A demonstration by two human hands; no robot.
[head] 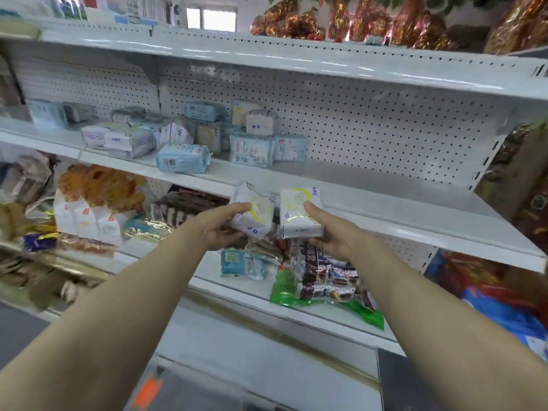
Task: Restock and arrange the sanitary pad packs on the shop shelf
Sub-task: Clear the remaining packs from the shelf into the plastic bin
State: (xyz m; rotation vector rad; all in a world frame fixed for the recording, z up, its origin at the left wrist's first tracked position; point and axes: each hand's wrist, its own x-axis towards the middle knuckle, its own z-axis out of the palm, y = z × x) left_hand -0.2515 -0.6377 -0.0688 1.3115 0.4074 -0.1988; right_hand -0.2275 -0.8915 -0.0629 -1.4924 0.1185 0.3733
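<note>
While both packs hang in the air just in front of the shelf's front edge, the restocking looks only partly done. The left hand (225, 229) grips a white pack with a yellow ring (255, 209), thumb laid over its upper face and fingers curled beneath. The right hand (332, 237) grips a second white pack (299, 213) in the same way, thumb on the front and fingers under it. The two packs are side by side, almost touching, and neither rests on the middle shelf (385, 197) yet. On that shelf a cluster of pad packs (252, 149) takes up the left part only. Some stand upright toward the pegboard back, while others lie flat or lean across one another. A pale blue pack (182, 158) lies alone at the front. I judge that setting down these two packs is the step in hand, probably to the right of the standing ones, where there is room. Straightening the jumbled group into rows is left to do. A blue and white pack (241, 264) on the lower shelf beside the snack bags (323, 280) may be a stray pad pack, though its print is too blurred to tell.
</note>
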